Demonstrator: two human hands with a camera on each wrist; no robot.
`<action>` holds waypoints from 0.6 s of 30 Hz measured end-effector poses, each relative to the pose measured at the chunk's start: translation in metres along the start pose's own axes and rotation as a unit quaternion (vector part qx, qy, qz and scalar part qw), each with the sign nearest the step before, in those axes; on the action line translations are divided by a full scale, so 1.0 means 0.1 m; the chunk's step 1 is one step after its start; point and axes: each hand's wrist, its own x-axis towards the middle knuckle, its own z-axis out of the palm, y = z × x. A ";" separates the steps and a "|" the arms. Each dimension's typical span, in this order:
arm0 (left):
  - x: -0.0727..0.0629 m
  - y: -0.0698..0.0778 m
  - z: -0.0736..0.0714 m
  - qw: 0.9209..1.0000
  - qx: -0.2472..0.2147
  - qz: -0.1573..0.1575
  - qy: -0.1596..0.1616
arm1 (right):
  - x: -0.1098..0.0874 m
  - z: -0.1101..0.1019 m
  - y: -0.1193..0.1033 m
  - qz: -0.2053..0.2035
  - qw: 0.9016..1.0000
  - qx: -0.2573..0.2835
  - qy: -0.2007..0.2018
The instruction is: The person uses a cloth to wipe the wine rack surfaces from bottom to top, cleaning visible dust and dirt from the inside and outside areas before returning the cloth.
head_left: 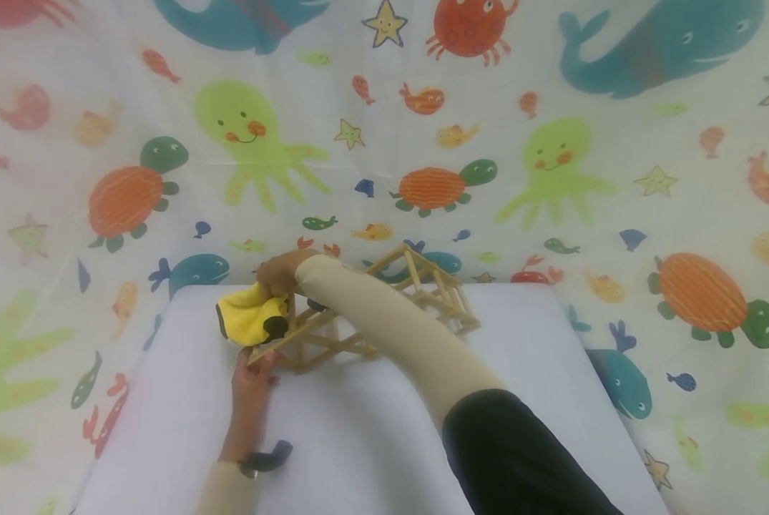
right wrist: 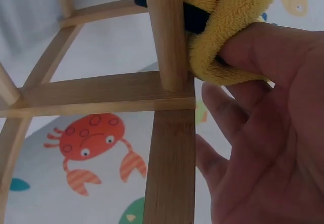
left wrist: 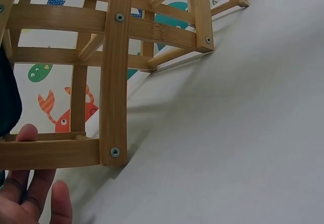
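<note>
A light wooden slatted rack (left wrist: 114,82), its pieces joined with metal screws, lies tilted on the white table. My left hand (head_left: 252,383) grips the rack's near left end; the left wrist view shows fingers on both sides of a short rail. At that same end my right hand (head_left: 280,275) pinches a yellow cloth (head_left: 249,318) with dark edging. In the right wrist view the folded cloth (right wrist: 233,37) touches a round wooden bar (right wrist: 169,42), with the thumb and fingers about it. My right forearm hides the middle of the rack in the head view.
The white table (head_left: 371,443) reaches back to a hanging sheet (head_left: 384,143) printed with sea animals. Beyond my forearm, the rack's far end stands near the sheet. A dark band (head_left: 268,459) sits on my left wrist.
</note>
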 end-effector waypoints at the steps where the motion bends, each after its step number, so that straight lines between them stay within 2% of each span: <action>1: 0.00 0.00 0.00 1.000 0.001 0.000 0.001 | 0.02 0.00 0.00 -0.026 0.998 -0.055 0.002; 2: -0.01 0.00 0.00 1.000 0.003 0.000 0.002 | 0.03 0.00 0.00 -0.050 0.993 -0.107 0.008; 4: -0.01 -0.01 0.01 1.000 0.003 -0.001 0.004 | 0.01 -0.02 0.00 -0.047 0.993 -0.107 0.010; 6: -0.03 -0.01 0.02 1.000 0.002 0.000 0.005 | 0.00 -0.03 0.02 -0.044 0.991 -0.129 0.018; 10: -0.06 0.00 0.03 1.000 -0.001 0.008 0.006 | -0.04 -0.08 0.08 -0.035 0.985 -0.161 0.056; 14: -0.09 0.00 0.03 1.000 0.006 0.017 0.009 | -0.02 -0.12 0.13 -0.011 0.987 -0.146 0.071; 18: -0.13 0.00 0.05 1.000 0.014 0.017 0.015 | 0.00 -0.09 0.15 -0.016 0.991 -0.109 0.070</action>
